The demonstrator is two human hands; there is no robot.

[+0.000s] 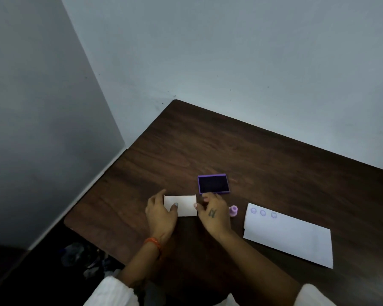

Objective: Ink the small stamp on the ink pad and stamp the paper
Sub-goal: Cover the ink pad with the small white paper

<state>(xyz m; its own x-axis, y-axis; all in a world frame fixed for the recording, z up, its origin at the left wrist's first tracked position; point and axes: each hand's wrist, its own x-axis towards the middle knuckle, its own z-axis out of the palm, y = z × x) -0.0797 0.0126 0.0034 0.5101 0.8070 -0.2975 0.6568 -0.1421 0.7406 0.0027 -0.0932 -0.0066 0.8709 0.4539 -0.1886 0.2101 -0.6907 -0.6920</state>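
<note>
The purple ink pad lies open on the dark wooden table, its dark ink surface facing up. Just in front of it is a white rectangular lid, flat on the table. My left hand grips the lid's left end with the thumb on top. My right hand pinches its right edge. The small lilac stamp stands free on the table right of my right hand. Further right lies the white paper, with three purple stamp marks along its near-left end.
The table's left edge runs diagonally close to my left hand, and the floor lies dark below it. Grey walls close off the corner behind the table. White sleeves show at the bottom of the view.
</note>
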